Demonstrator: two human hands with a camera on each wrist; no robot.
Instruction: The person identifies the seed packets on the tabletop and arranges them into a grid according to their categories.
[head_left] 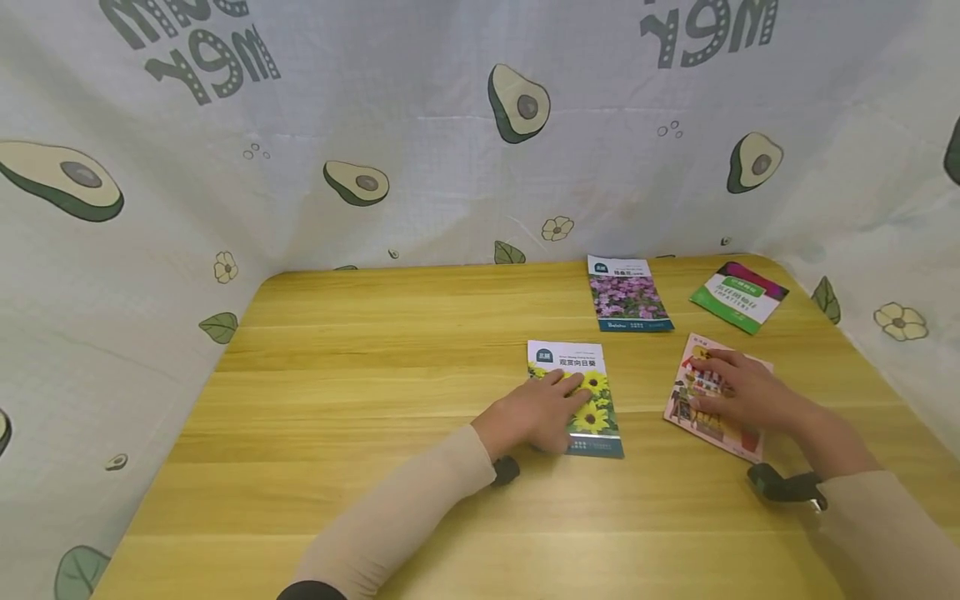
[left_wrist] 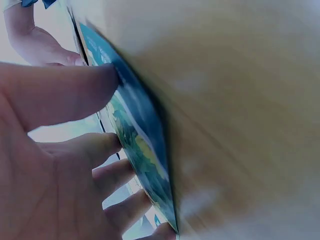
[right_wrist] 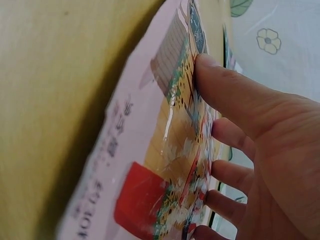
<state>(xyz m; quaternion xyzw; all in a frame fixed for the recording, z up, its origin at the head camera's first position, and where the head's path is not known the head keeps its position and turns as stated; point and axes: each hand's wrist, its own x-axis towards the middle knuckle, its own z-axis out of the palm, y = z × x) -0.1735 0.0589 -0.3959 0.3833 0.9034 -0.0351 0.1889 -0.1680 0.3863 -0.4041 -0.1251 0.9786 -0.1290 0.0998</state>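
Note:
My left hand [head_left: 536, 412] rests on a seed packet [head_left: 596, 421] printed with yellow sunflower-like blooms. In the left wrist view the thumb and fingertips touch the face of this packet [left_wrist: 132, 112], which lies by the wood surface. To the right, my right hand [head_left: 757, 396] lies over a pink packet [head_left: 708, 432] with a colourful illustration. Its fingers are spread, and the right wrist view has the thumb and fingertips on the printed face of the pink packet [right_wrist: 160, 135]. Parts of both packets are hidden under the hands.
A packet with purple flowers [head_left: 632, 298] lies near the table's back edge. Right of it, a green and white packet [head_left: 738, 298] lies at an angle. Behind the wood-grain table [head_left: 360, 375] hangs a white avocado-print cloth [head_left: 442, 183]. Black wrist devices [head_left: 783, 486] sit at both wrists.

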